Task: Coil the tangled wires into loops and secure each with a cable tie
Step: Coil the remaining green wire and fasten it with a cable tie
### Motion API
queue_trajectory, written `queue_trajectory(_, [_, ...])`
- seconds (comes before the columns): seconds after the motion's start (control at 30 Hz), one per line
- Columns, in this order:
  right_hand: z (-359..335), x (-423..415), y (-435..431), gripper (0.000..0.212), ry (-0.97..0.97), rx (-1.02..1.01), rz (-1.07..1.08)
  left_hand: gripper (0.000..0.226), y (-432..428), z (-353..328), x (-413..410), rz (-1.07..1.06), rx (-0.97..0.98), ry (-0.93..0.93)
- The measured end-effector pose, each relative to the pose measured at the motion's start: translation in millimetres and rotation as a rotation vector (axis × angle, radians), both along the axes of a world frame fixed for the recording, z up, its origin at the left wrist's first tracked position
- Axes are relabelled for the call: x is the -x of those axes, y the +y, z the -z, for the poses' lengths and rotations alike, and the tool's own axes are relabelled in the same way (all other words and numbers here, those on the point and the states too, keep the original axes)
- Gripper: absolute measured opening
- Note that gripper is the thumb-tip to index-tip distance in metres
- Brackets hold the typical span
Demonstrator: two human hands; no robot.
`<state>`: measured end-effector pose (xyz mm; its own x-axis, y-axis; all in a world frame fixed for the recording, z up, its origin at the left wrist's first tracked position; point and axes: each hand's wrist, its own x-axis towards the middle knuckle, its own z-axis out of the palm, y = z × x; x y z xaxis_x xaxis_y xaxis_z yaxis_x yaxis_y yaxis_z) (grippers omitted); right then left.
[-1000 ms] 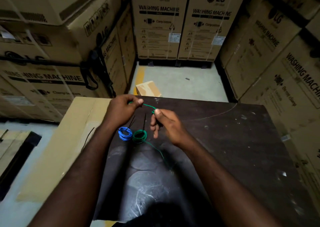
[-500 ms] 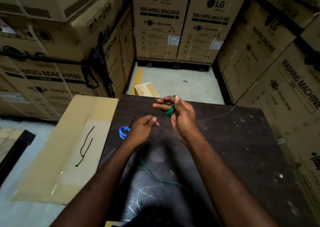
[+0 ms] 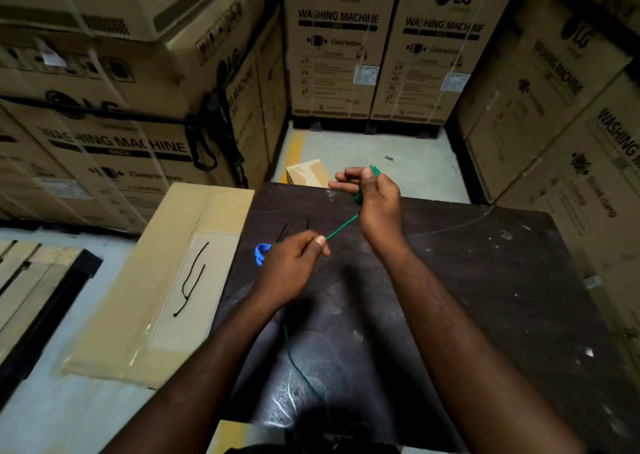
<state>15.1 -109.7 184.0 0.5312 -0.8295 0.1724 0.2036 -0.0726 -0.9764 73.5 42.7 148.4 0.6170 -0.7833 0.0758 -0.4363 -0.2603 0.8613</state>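
My right hand (image 3: 372,199) is raised above the far edge of the dark table (image 3: 485,280) and grips a small coil of green wire (image 3: 363,190). From that coil a taut green strand (image 3: 341,227) runs down to my left hand (image 3: 294,263), which pinches it between thumb and forefinger. The wire's loose tail (image 3: 294,360) trails over the table toward me. A coiled blue wire (image 3: 261,253) lies on the table, partly hidden behind my left hand. Black cable ties (image 3: 287,230) lie just beyond that hand.
A flat cardboard box (image 3: 173,280) to the left of the table carries more black cable ties (image 3: 194,280). Stacked washing machine cartons (image 3: 346,45) wall in the space on three sides. A small carton (image 3: 306,173) sits on the floor past the table.
The green coil has gone from the table up into my right hand, which rose and moved away from me. My left hand dropped lower and now pinches the strand, drawing it taut.
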Motion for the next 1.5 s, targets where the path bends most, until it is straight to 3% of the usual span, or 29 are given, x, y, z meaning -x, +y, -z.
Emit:
queue_trajectory(0.17, [23,2,-2,0.032,0.151,0.073,-0.049,0.026,15,-21,-6,0.033,0.096,0.117])
queue_trajectory(0.37, [30,14,8,0.034,0.321,-0.023,-0.307,0.023,14,-60,-21,0.05,0.148,0.027])
queue_trajectory(0.5, [26,26,27,0.053,0.386,-0.045,-0.559,0.024,6,-62,-33,-0.015,0.148,-0.015])
queue_trajectory(0.7, [12,56,48,0.057,0.413,-0.119,-0.654,0.008,-10,-45,-43,-0.185,0.057,-0.071])
queue_trajectory(0.87, [19,63,49,0.047,0.325,-0.22,-0.65,0.012,-19,-19,-44,-0.192,-0.081,-0.069])
queue_trajectory(1.13, [8,65,37,0.039,-0.072,-0.538,-0.435,0.032,-23,19,-26,-0.059,-0.144,0.151])
queue_trajectory(1.3, [9,56,32,0.032,-0.314,-0.554,-0.404,0.033,-17,33,-10,-0.004,-0.131,0.214])
queue_trajectory(1.5, [25,41,22,0.028,-0.326,-0.419,-0.305,0.034,-8,26,2,0.039,-0.156,0.158])
